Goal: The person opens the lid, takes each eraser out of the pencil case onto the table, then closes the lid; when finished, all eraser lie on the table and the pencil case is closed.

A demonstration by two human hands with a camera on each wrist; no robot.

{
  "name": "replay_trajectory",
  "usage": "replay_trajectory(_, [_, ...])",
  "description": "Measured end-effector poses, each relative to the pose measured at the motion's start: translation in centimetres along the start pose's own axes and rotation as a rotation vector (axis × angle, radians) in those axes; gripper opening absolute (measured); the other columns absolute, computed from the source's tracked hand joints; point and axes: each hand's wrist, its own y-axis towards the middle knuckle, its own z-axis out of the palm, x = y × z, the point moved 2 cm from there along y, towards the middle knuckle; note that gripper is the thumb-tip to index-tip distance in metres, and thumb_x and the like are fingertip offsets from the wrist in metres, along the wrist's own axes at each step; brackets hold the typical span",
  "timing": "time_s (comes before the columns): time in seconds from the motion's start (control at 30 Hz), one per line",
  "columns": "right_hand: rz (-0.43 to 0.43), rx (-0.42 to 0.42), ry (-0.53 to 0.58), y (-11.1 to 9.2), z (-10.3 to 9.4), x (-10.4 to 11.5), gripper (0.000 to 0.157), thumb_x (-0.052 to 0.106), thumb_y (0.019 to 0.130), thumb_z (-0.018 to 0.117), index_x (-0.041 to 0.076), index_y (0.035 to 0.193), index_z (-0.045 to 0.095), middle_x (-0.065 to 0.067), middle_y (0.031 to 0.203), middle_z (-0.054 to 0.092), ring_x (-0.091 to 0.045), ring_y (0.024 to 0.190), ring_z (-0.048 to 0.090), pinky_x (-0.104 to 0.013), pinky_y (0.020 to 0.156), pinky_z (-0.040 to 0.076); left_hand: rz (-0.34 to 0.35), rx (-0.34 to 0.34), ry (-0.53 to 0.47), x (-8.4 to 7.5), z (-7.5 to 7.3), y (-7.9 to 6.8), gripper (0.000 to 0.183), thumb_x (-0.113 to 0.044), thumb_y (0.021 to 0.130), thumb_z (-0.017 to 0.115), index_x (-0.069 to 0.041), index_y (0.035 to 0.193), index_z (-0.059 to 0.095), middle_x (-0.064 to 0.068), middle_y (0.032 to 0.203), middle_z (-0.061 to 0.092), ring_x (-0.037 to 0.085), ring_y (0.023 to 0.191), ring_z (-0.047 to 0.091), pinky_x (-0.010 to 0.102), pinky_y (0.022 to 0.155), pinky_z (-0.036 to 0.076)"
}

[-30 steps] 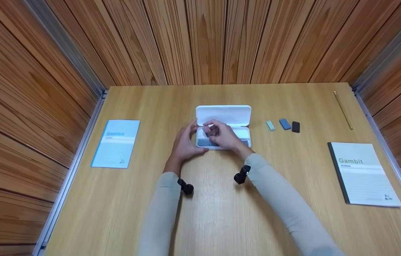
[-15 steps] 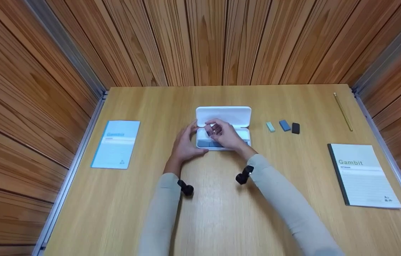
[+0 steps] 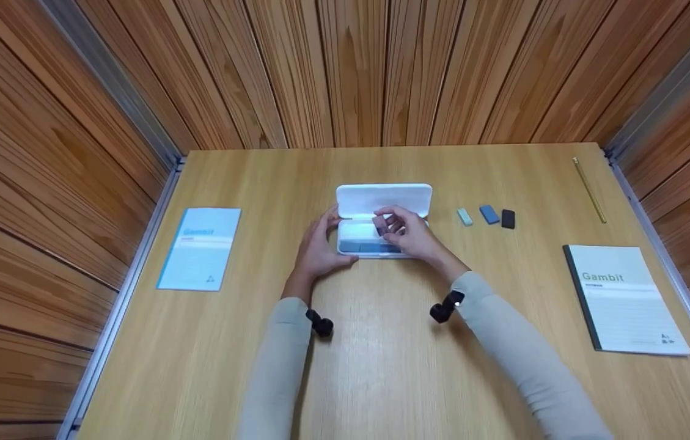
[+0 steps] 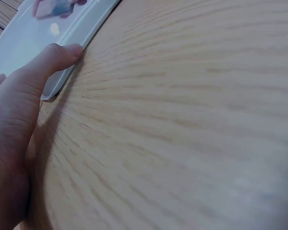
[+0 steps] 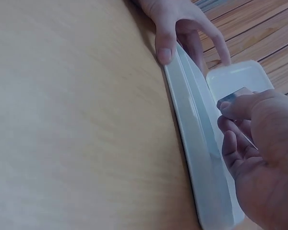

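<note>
Three small blocks [image 3: 489,214] lie out on the table [image 3: 369,366]; a fourth, two-tone block [image 3: 380,226], is pinched by the right hand [image 3: 416,236] above the case [image 3: 354,231], lid [image 3: 384,198] already up, block not yet released; left hand [image 3: 318,252] grips the case's end.

Tabletop [image 3: 375,379]: I see pale sheen, soft shadows.
Pencil case [image 4: 19,48]: glare spot, left wrist view.
Wrist views: hazy, soft.

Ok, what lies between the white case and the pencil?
The head view shows a pale green eraser, a blue one and a black one, then bare table up to the pencil.
</note>
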Motion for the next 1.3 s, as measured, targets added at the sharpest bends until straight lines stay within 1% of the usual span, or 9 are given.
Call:
replay_trajectory(0.13, [0.033,-0.005,-0.002,-0.9,-1.4,-0.6,0.048,-0.004,0.105,0.070,0.008,0.151,0.065,-0.020,0.129,0.070,-0.028,0.112,0.067,-0.023,0.092,0.054,0.027,-0.011,0.008,-0.1,0.0,0.0,0.122,-0.037,0.079,0.103,-0.038,0.177,0.031,0.003,0.161,0.062,0.028,0.155,0.052,0.063,0.138,0.033])
replay_trajectory(0.23, [0.055,-0.012,-0.009,-1.5,-2.6,-1.0,0.049,-0.003,0.106,0.069,0.009,0.152,0.064,-0.020,0.131,0.069,-0.028,0.113,0.066,-0.021,0.092,0.054,0.042,-0.018,0.023,-0.2,0.1,0.0,0.124,-0.037,0.079,0.103,-0.037,0.179,0.028,0.003,0.159,0.062,0.028,0.154,0.052,0.063,0.138,0.034])
replay_trajectory(0.47, [0.061,-0.053,-0.017,-2.8,-5.3,-1.8,0.051,-0.005,0.106,0.067,0.005,0.155,0.061,-0.025,0.133,0.068,-0.027,0.111,0.062,-0.021,0.089,0.051,0.052,-0.016,0.070,-0.2,0.1,0.1,0.129,-0.040,0.078,0.102,-0.033,0.180,0.025,0.005,0.158,0.065,0.029,0.154,0.052,0.062,0.138,0.033])
replay_trajectory(0.67, [0.091,-0.087,-0.027,-3.9,-7.9,-2.6,0.053,-0.005,0.106,0.068,0.003,0.157,0.060,-0.027,0.139,0.068,-0.029,0.117,0.062,-0.017,0.092,0.049,0.062,-0.003,0.076,-0.4,0.0,0.3,0.129,-0.042,0.079,0.101,-0.030,0.181,0.024,0.006,0.161,0.064,0.031,0.156,0.051,0.064,0.138,0.031])
replay_trajectory(0.77, [0.093,-0.109,-0.040,-4.5,-9.2,-3.0,0.051,-0.003,0.106,0.069,0.002,0.156,0.060,-0.028,0.139,0.068,-0.025,0.116,0.063,-0.016,0.091,0.051,0.051,0.008,0.087,-0.4,0.0,0.3,0.130,-0.047,0.079,0.100,-0.031,0.181,0.022,0.006,0.164,0.062,0.031,0.157,0.050,0.064,0.138,0.031])
replay_trajectory(0.9, [0.076,-0.157,-0.065,-5.3,-10.8,-3.7,0.049,-0.003,0.105,0.072,-0.002,0.152,0.062,-0.031,0.135,0.069,-0.015,0.108,0.064,-0.013,0.090,0.052,0.043,0.015,0.092,-0.5,0.0,0.3,0.130,-0.050,0.079,0.099,-0.032,0.182,0.021,0.006,0.165,0.061,0.032,0.157,0.048,0.065,0.138,0.031])
replay_trajectory(1.0, [0.093,-0.180,-0.076,-6.0,-11.7,-4.2,0.050,-0.004,0.104,0.073,-0.002,0.153,0.062,-0.031,0.135,0.068,-0.015,0.108,0.063,-0.012,0.090,0.051,0.050,0.010,0.086,-0.4,0.0,0.3,0.130,-0.050,0.079,0.100,-0.032,0.182,0.022,0.006,0.164,0.063,0.031,0.156,0.049,0.065,0.137,0.031])
replay_trajectory(1.17, [0.123,-0.193,-0.078,-7.5,-12.9,-5.0,0.053,-0.003,0.105,0.073,0.000,0.156,0.060,-0.028,0.136,0.065,-0.018,0.112,0.062,-0.010,0.089,0.051,0.053,-0.002,0.091,0.0,0.1,0.2,0.131,-0.050,0.078,0.100,-0.035,0.181,0.021,0.003,0.162,0.064,0.029,0.155,0.050,0.065,0.137,0.032])
replay_trajectory(1.3, [0.108,-0.221,-0.083,-8.4,-13.8,-6.0,0.052,-0.005,0.103,0.074,-0.005,0.153,0.060,-0.029,0.134,0.064,-0.011,0.108,0.062,-0.008,0.088,0.051,0.068,-0.008,0.087,0.0,0.2,0.2,0.131,-0.049,0.078,0.100,-0.034,0.181,0.021,0.003,0.160,0.065,0.029,0.155,0.052,0.065,0.138,0.031])
